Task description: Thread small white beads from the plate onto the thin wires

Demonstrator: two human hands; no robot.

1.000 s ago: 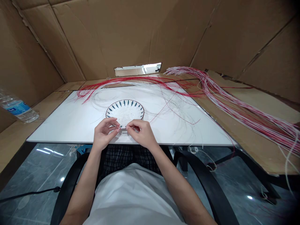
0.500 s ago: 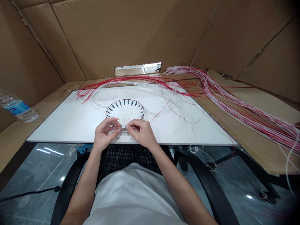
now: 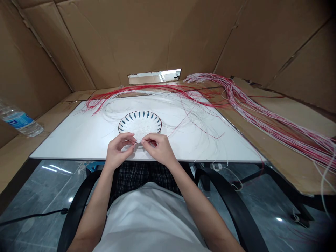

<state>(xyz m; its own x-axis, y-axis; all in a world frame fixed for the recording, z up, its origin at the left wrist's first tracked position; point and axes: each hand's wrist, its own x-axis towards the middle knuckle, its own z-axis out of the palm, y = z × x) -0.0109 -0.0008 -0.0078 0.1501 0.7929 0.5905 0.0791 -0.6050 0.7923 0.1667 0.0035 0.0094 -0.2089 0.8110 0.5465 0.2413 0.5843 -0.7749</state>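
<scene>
My left hand [image 3: 118, 150] and my right hand [image 3: 158, 148] meet at the near edge of the white table [image 3: 78, 140], fingertips pinched together just in front of a blue-patterned plate [image 3: 140, 123]. Each hand pinches something tiny between thumb and forefinger. It looks like a thin wire end or small white part, too small to name. The plate holds a heap of small white pieces.
Long bundles of red and white wires [image 3: 262, 119] run across the back of the table and down the cardboard ledge on the right. A water bottle [image 3: 18, 120] lies on the left ledge. Cardboard walls enclose the desk. Black chair arms [image 3: 231, 206] flank my lap.
Both hands have shifted very slightly upward and closer together, with the pinches held. Nothing else has moved.
</scene>
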